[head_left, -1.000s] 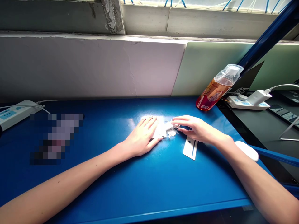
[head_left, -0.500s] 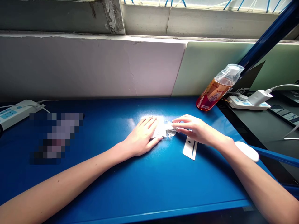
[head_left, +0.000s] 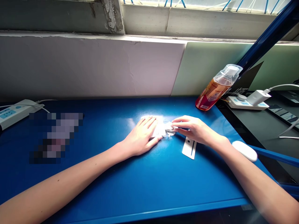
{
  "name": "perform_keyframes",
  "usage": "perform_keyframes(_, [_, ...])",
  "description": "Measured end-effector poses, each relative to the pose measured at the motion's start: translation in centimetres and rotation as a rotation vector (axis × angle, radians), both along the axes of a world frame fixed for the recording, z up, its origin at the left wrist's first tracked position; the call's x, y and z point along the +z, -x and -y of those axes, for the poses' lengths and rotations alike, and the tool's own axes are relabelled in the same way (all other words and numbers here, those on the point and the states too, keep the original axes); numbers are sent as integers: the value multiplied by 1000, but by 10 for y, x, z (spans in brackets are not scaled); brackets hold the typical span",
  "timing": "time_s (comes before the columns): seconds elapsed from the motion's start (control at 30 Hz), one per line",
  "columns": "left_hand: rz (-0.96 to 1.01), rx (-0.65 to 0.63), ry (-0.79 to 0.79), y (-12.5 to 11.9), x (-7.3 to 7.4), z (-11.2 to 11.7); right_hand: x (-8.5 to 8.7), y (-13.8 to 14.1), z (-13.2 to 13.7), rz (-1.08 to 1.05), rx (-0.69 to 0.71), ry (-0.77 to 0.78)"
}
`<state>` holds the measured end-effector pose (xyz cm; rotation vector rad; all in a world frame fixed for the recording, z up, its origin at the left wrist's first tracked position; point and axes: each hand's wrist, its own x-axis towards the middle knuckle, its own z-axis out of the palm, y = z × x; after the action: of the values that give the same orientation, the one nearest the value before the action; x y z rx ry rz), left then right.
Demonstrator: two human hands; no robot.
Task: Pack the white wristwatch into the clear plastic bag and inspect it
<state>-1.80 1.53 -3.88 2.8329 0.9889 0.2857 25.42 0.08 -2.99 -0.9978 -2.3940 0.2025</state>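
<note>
My left hand (head_left: pixel 141 136) lies flat with its fingers stretched out, pressing on a bright white piece (head_left: pixel 159 130) that glare washes out. Beside its fingertips is a small clear, shiny plastic item (head_left: pixel 168 127), whose exact kind I cannot make out. My right hand (head_left: pixel 192 128) pinches the right edge of that plastic between thumb and fingers. Just under the right hand rests a flat white card (head_left: pixel 189 148) with a dark slot and a round hole, partly covered by the hand.
The blue table (head_left: pixel 144 183) carries a blurred-out object (head_left: pixel 58 137) and a power strip (head_left: pixel 18 112) at the left. An orange-red bottle (head_left: pixel 216 90) stands at the back right. By my right forearm lies a white rounded object (head_left: pixel 244 151). Another power strip (head_left: pixel 247 103) holds a charger.
Both hands stay nearly in place. The right fingers and the plastic's edge shift very slightly; the whole view drifts a little.
</note>
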Motion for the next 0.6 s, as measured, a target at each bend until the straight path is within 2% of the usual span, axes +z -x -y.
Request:
perform_keyframes(0.2, [0,-11,-3,0,1,0,-5,8,2,-87,24,23])
perform_keyframes(0.4, [0,-23,-32,1,0,-1,-13,20,7,-174,-103,7])
perform_keyframes(0.6, [6,-40,-38,1,-1,-2,-3,11,7,-103,-135,42])
